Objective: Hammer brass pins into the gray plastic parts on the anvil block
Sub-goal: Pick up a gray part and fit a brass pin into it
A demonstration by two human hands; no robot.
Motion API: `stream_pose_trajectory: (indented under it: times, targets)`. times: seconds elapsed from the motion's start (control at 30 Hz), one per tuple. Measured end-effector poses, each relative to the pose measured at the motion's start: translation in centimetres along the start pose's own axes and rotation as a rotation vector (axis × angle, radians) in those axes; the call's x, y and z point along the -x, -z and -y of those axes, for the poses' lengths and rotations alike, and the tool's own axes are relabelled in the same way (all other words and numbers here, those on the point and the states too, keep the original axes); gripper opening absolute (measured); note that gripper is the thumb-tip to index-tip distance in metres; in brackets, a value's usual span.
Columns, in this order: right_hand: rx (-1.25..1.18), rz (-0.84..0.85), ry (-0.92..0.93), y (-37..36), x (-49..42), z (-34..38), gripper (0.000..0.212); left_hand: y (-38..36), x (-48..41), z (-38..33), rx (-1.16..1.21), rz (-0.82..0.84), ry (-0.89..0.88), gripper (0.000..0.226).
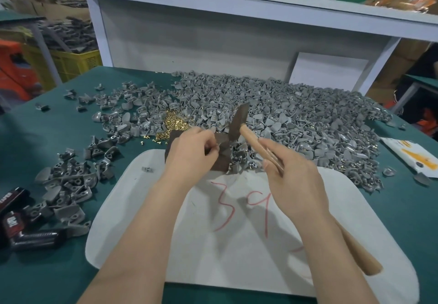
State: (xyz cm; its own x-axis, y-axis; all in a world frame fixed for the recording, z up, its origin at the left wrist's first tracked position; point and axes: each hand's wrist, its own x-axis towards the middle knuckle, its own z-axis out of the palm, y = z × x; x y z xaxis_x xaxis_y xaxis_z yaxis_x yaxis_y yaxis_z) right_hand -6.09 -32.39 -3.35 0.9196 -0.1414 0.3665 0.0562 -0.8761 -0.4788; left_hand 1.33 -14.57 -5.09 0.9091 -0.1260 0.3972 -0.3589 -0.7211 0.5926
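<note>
The left hand (190,153) rested on the dark anvil block (221,164), its fingers curled and pinching what seemed to be a gray plastic part (222,149), though blur hid the detail there. The right hand (292,169) gripped the wooden handle of the hammer (239,123), whose metal head hung tilted just above the block. The block stood at the far edge of a white pad (237,256) marked in red, on the green surface (47,275). A small heap of brass pins (174,123) lay just behind the block. A large pile of gray parts (296,114) spread behind and to the right, with a looser scatter (68,185) on the left.
</note>
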Motion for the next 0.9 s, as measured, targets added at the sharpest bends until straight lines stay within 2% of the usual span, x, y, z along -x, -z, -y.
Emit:
stream_pose_trajectory:
  times: [0.1, 0.23, 0.33, 0.4, 0.5, 0.57, 0.67, 0.9]
  targets:
    - [-0.064, -0.033, -0.056, -0.6, -0.8, -0.5, 0.042, 0.4, -0.2, 0.1, -0.028, 0.036, 0.037, 0.017]
    - [0.007, 0.090, -0.160, -1.5, -1.7, -1.3, 0.031, 0.9, -0.2, 0.0, 0.084, -0.021, 0.090, 0.025]
    - [0.104, 0.122, -0.184, -1.8, -2.0, -1.6, 0.027, 1.2, -0.2, 0.2, 0.085, -0.019, 0.124, 0.016]
    - [0.117, 0.046, -0.153, -1.6, -2.3, -1.1, 0.027, 1.0, -0.4, 0.2, -0.011, 0.027, 0.154, 0.021]
    - [-0.032, -0.061, -0.005, -1.7, -3.6, 1.1, 0.022, 0.6, -0.6, 0.2, -0.074, 0.054, 0.186, 0.023]
    - [-0.094, 0.030, 0.074, -2.6, -5.0, 3.2, 0.021, 0.5, -0.6, 0.2, -0.065, 0.040, 0.194, 0.020]
    - [-0.044, 0.181, 0.119, -4.6, -6.4, 5.5, 0.020, 0.6, -0.5, 0.1, -0.045, 0.021, 0.194, 0.017]
    - [0.001, 0.205, 0.090, -5.4, -6.9, 6.0, 0.016, 0.2, -0.5, 0.3, 0.007, -0.003, 0.183, 0.017]
